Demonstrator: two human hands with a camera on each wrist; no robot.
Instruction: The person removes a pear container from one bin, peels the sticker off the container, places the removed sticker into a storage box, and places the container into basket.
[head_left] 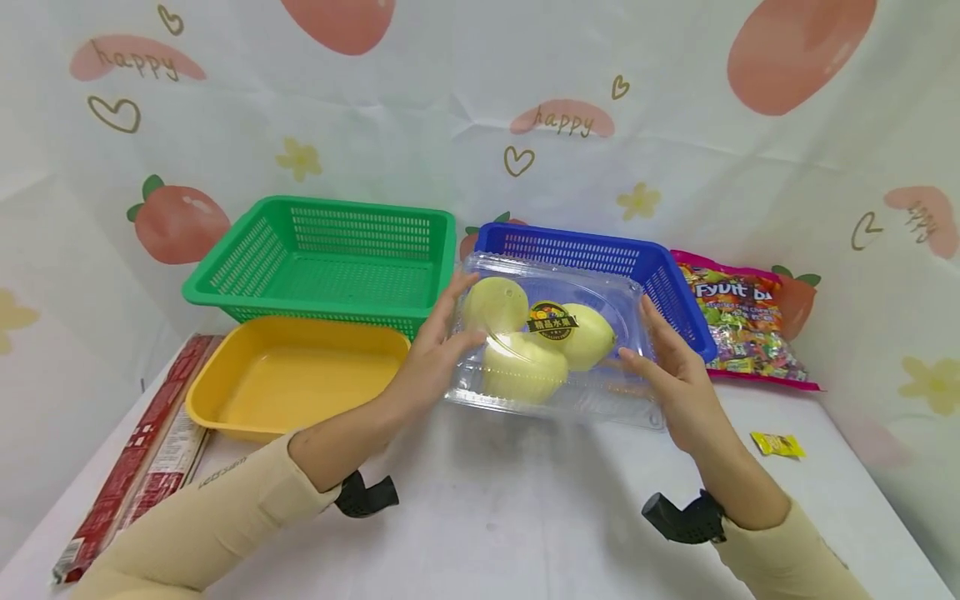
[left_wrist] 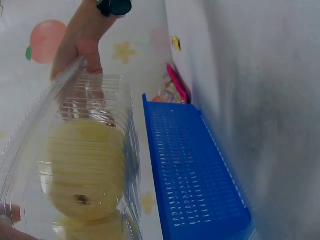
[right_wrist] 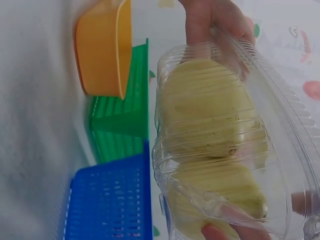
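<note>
A clear plastic fruit box (head_left: 615,293) hangs above the table, its lid facing the head camera. Three pale yellow-green round fruits (head_left: 525,371) lie inside it, and a dark label (head_left: 553,321) sits on the lid. My left hand (head_left: 431,358) holds the box's left end, with the thumb over the lid. At the opposite end my right hand (head_left: 678,387) grips it, thumb on the near side. Part of each hand's fingers is behind the plastic. Behind the box stands a blue basket (head_left: 693,321), partly covered by it; the left wrist view shows the basket (left_wrist: 187,165) beside and apart from the box.
A green basket (head_left: 337,275) stands at the back left, with a yellow basin (head_left: 300,383) before it. Long red-and-white packages (head_left: 142,467) lie along the left edge. A candy bag (head_left: 742,325) leans at the back right; one yellow-wrapped candy (head_left: 777,445) lies nearer.
</note>
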